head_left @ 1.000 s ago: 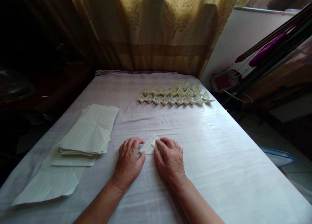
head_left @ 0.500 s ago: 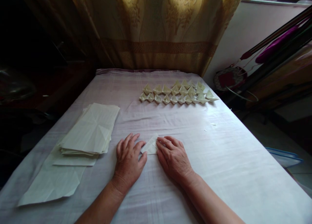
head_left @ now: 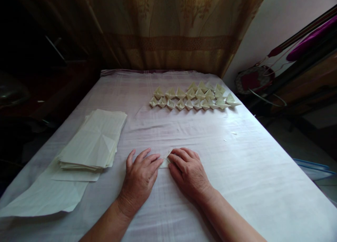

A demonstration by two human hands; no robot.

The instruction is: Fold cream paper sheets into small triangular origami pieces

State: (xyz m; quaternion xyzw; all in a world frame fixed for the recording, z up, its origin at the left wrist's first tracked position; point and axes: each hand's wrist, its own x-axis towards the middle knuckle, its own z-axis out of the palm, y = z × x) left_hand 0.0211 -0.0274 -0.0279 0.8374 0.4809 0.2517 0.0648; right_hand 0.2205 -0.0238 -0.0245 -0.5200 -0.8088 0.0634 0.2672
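Observation:
A small folded paper [head_left: 165, 163] lies flat on the cloth between my two hands, mostly covered by fingers. My left hand [head_left: 142, 171] rests on its left end with the index fingertip touching it; the other fingers are spread apart and the thumb is tucked low. My right hand [head_left: 188, 166] covers the right part of the paper, its fingers close together and curved down over it, holding it against the surface. Beyond the hands, several folded paper boats [head_left: 189, 94] stand in rows.
A stack of creased paper sheets [head_left: 92, 140] lies at the left, with a longer loose sheet [head_left: 50, 196] under it. Paper scraps [head_left: 234, 133] lie at the right on the white checked cloth [head_left: 237, 185]. A gold curtain [head_left: 163, 34] hangs behind; a bag [head_left: 254, 79] is at the right.
My left hand has moved in over the left end of the folded paper, so less of it shows. My right hand stays on it. The view has shifted slightly.

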